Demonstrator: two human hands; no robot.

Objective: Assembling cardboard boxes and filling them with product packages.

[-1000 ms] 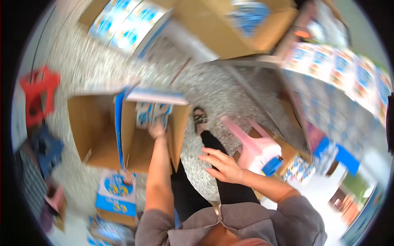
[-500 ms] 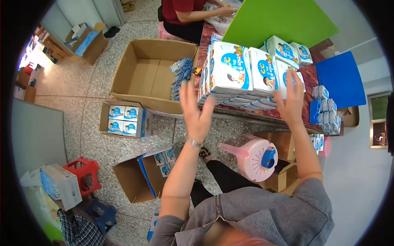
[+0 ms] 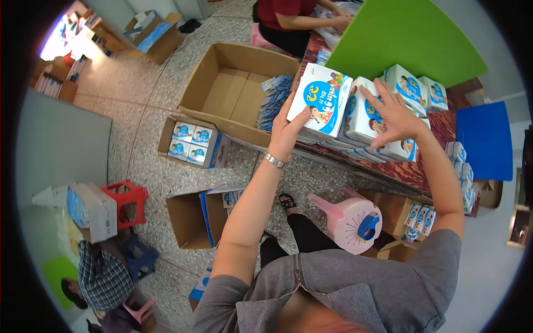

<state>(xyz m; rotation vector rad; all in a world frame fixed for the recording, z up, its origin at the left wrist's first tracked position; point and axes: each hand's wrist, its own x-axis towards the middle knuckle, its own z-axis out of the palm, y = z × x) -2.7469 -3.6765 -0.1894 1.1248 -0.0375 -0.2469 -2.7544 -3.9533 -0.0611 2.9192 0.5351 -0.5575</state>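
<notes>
Box [image 3: 323, 102]: white-blue, atop stack on table [image 3: 438, 125], tilted, long axis slanting away from person. Left hand [image 3: 288, 129] grips its near-left edge. Right hand [image 3: 393, 114] spread flat on neighbouring box [image 3: 363, 114].

Beyond the left hand [image 3: 288, 130], a seated person in a red top [image 3: 283, 16] is cut off by the upper edge. The flat packs [image 3: 327, 139] stacked beneath the white box [image 3: 325, 100] it grips are largely hidden. Under the right hand [image 3: 394, 114], another box [image 3: 363, 114] shows only in part.
</notes>
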